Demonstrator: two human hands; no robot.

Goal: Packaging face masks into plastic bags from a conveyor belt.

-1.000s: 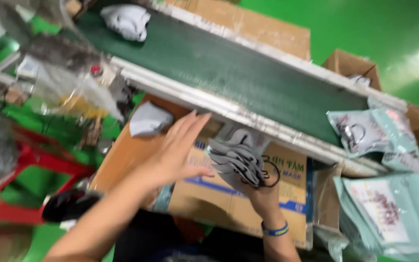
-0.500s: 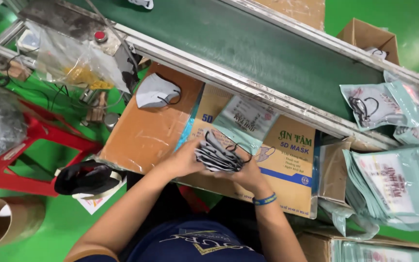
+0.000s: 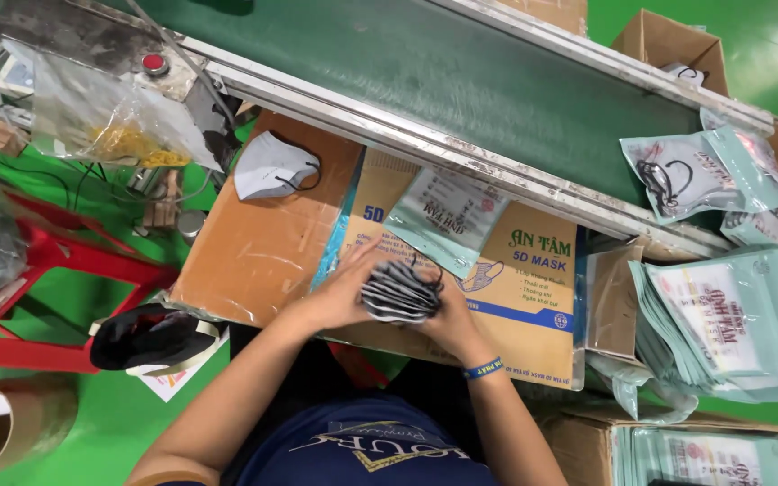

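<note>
Over flattened cardboard beside the conveyor belt (image 3: 515, 99), our left hand (image 3: 339, 292) and right hand (image 3: 447, 315) have fingers closed on a stack of masks (image 3: 396, 292), light, soft, floppy, likely best squeezed at both ends.

both forearms reach forward from the bottom of the view and converge, so the left hand (image 3: 339, 292) and right hand (image 3: 447, 315) meet facing each other with the grip between them. the left hand's fingers curl inward on the left side of the grip, palm turned right, while the right hand cups the right side and underside, thumb toward the top. a blue band circles the right wrist just behind the grip, and both elbows stay bent, low and close to the torso.
</note>
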